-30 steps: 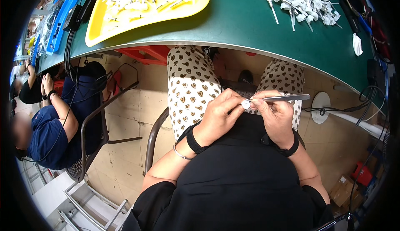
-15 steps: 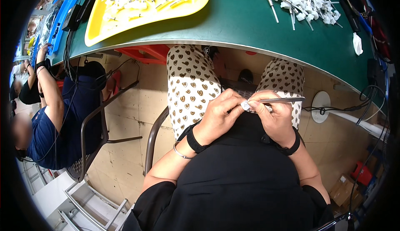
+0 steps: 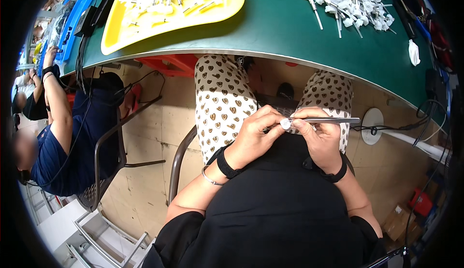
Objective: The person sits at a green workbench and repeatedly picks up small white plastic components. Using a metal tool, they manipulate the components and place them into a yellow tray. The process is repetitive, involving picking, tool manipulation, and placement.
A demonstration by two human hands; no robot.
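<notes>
My left hand (image 3: 256, 133): pinching 1 small white piece (image 3: 285, 124) above my lap. My right hand (image 3: 320, 133): close beside, clamped on 1 metal tool (image 3: 338, 120). Below the table (image 3: 280, 31): 1 white mark (image 3: 240, 61), unreadable.

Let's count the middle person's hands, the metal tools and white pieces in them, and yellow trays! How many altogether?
Hands, left hand and right hand: 2
Metal tool held: 1
White piece held: 1
Yellow tray: 1
Total: 5
</notes>
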